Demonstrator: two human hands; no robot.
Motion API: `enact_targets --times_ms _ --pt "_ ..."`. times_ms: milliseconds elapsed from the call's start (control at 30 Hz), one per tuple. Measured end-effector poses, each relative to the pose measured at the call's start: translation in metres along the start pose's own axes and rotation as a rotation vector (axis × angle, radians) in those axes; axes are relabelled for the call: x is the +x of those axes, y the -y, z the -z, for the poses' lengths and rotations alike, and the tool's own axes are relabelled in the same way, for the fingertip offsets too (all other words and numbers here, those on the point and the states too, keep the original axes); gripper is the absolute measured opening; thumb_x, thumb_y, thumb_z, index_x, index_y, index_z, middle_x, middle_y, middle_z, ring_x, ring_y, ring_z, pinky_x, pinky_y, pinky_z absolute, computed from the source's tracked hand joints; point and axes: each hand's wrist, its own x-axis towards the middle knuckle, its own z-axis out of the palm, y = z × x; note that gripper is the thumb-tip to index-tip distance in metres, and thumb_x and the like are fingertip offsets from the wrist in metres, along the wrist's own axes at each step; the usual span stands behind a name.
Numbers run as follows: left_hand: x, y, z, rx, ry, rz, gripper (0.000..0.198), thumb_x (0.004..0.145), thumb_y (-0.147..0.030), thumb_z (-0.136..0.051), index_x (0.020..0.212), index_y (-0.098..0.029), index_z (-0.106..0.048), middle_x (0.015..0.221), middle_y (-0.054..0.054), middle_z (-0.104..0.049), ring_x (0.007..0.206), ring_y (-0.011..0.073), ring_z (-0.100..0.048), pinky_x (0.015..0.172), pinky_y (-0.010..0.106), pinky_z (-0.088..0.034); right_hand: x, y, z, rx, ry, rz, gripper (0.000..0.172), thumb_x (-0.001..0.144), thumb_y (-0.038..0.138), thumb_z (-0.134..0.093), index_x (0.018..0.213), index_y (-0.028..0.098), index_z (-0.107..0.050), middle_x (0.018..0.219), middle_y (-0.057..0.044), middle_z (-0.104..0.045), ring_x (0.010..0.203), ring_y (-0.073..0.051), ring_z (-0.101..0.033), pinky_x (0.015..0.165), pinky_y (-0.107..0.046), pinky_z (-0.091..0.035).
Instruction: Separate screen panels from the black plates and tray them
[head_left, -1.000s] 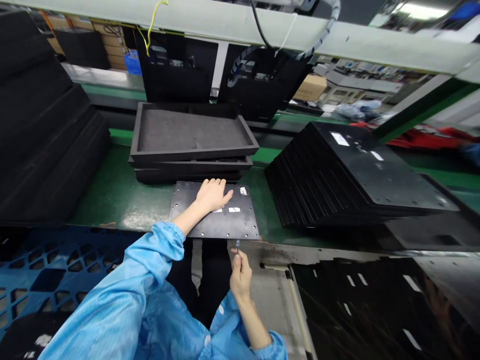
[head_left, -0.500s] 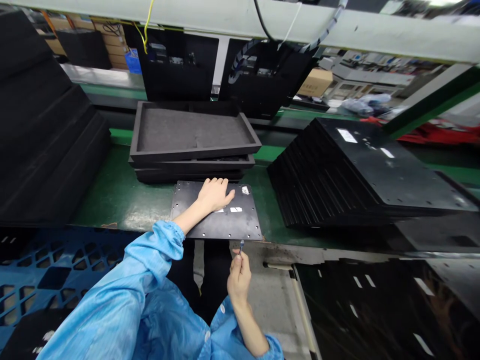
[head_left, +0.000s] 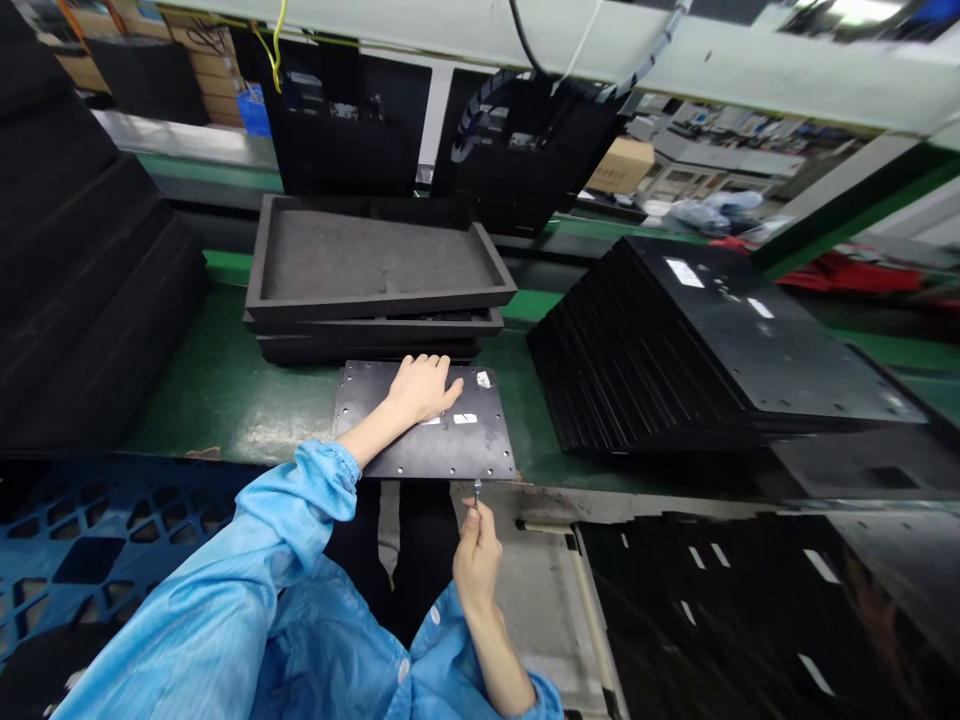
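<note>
A black flat panel (head_left: 439, 450) with holes along its edges and white labels lies on the green bench top, near its front edge. My left hand (head_left: 424, 388) rests across the panel, palm down, thumb spread out, fingertips at the far edge. Below the panel's front right edge, my right hand (head_left: 478, 560) pinches a small metal tool (head_left: 477, 491) with a thin shaft and a wider tip. That tip points up at the panel's front edge; whether it touches cannot be made out. The tool's lower end is hidden in my fingers.
Black foam trays (head_left: 382, 300) are stacked just behind the panel. To the right stands a leaning stack of black panels (head_left: 780, 330). A tall black foam stack (head_left: 82, 300) is at left, above a blue plastic pallet (head_left: 142, 530). More dark panels (head_left: 720, 620) lie lower right.
The view has shifted slightly, so the scene sits a little further left. The tool in my right hand is slightly closer to the panel's front edge. My left hand keeps its place on the panel.
</note>
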Motion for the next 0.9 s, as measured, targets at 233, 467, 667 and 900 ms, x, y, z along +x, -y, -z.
enact_targets --times_ms 233,467,667,900 --pt "0.0 -0.001 0.003 -0.002 0.011 -0.003 0.05 0.111 -0.052 -0.041 0.128 -0.012 -0.065 0.119 0.017 -0.077 0.111 0.0353 -0.069 0.098 0.049 -0.047 0.007 0.03 0.015 0.01 0.097 -0.002 0.055 0.112 0.063 -0.038 0.121 0.02 -0.072 0.076 -0.003 -0.065 0.064 -0.02 -0.059 0.061 -0.029 -0.047" --pt "-0.002 0.0 0.006 -0.019 0.024 0.0 0.052 0.11 -0.054 -0.041 0.13 -0.012 -0.066 0.122 0.018 -0.077 0.113 0.0352 -0.069 0.101 0.049 -0.048 0.018 0.041 0.026 -0.03 0.136 0.03 0.055 0.112 0.063 -0.038 0.119 0.022 -0.074 0.078 -0.004 -0.069 0.067 -0.021 -0.064 0.064 -0.028 -0.051" --pt "-0.009 0.0 0.008 -0.049 0.027 -0.045 0.059 0.109 -0.054 -0.046 0.145 -0.01 -0.062 0.145 0.021 -0.069 0.134 0.0344 -0.063 0.117 0.05 -0.044 0.019 0.04 0.036 -0.03 0.207 0.039 0.049 0.113 0.059 -0.04 0.123 0.023 -0.073 0.095 -0.006 -0.078 0.076 -0.021 -0.071 0.074 -0.028 -0.055" --pt "-0.071 -0.008 0.014 0.018 0.197 -0.307 0.116 0.086 -0.09 -0.06 0.174 -0.022 -0.028 0.182 0.024 -0.015 0.169 0.0482 -0.007 0.128 0.081 -0.01 0.024 0.027 0.028 0.031 0.207 0.058 0.046 0.114 0.054 -0.04 0.127 0.023 -0.071 0.113 -0.009 -0.08 0.102 -0.023 -0.078 0.088 -0.027 -0.057"
